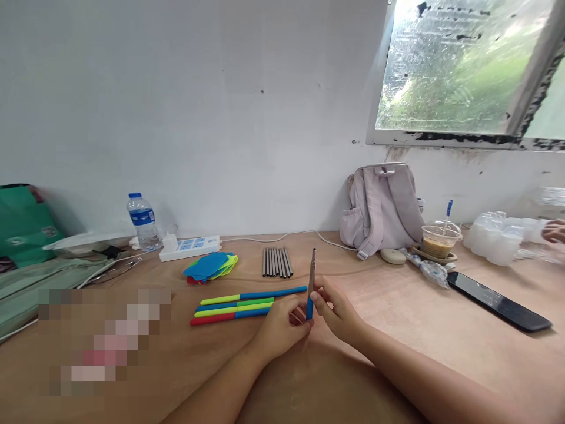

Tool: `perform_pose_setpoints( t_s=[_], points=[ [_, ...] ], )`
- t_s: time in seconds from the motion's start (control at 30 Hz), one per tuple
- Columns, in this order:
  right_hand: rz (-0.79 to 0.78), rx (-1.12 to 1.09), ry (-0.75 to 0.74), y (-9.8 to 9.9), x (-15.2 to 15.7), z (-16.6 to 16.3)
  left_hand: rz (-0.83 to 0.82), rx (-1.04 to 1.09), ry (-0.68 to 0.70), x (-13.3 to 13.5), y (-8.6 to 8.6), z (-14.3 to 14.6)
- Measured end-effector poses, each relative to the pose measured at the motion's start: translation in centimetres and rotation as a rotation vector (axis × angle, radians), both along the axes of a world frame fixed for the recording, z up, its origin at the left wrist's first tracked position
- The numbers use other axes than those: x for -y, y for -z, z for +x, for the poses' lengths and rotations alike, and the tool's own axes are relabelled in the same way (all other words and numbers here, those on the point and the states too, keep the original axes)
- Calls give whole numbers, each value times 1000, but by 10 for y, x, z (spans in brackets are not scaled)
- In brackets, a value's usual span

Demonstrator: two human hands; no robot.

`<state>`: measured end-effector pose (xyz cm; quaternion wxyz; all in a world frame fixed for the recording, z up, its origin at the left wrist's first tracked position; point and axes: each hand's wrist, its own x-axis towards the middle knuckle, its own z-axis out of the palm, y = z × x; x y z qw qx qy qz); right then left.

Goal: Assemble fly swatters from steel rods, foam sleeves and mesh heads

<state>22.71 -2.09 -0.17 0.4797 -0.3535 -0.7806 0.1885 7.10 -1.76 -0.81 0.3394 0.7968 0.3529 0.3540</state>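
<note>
My left hand (282,327) and my right hand (338,312) meet at the table's middle, both pinched on one metal straw (312,272) that stands nearly upright. A blue sleeve (309,308) covers the straw's lower end, between my fingertips. Just left of my hands lie several straws with coloured sleeves (238,306) in green, blue and red. Behind them a row of bare metal straws (276,261) lies side by side. A pile of blue, green and red flat pieces (210,267) sits further left.
A white power strip (189,248) and water bottle (143,222) stand by the wall. A pale backpack (383,206), an iced drink cup (439,238), a dark phone (498,300) and plastic cups (498,238) are at right, where another person's hand (555,231) shows.
</note>
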Motion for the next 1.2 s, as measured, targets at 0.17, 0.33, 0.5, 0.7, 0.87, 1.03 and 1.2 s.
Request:
perform_pose_setpoints(
  t_s=[0.17,0.33,0.5,0.7,0.87,1.03,1.2],
  points=[
    [14,33,-10,5,-1,0,82,13,-18,7,-3,0],
    [7,11,-21,7,0,3,331,-100,-239,-5,-19,-26],
    [-60,-62,-38,7,2,4,585,-264,-729,-45,-24,-100],
    [-82,-71,-53,7,4,4,445,-661,-996,-70,-9,-164],
    [-58,-27,-75,8,4,1,298,-739,-975,-72,-4,-171],
    [37,268,-99,10,13,-7,336,-763,-970,-74,-3,-168],
    [140,501,-211,11,29,-32,376,-735,-934,-73,-1,-164]
  ],
)
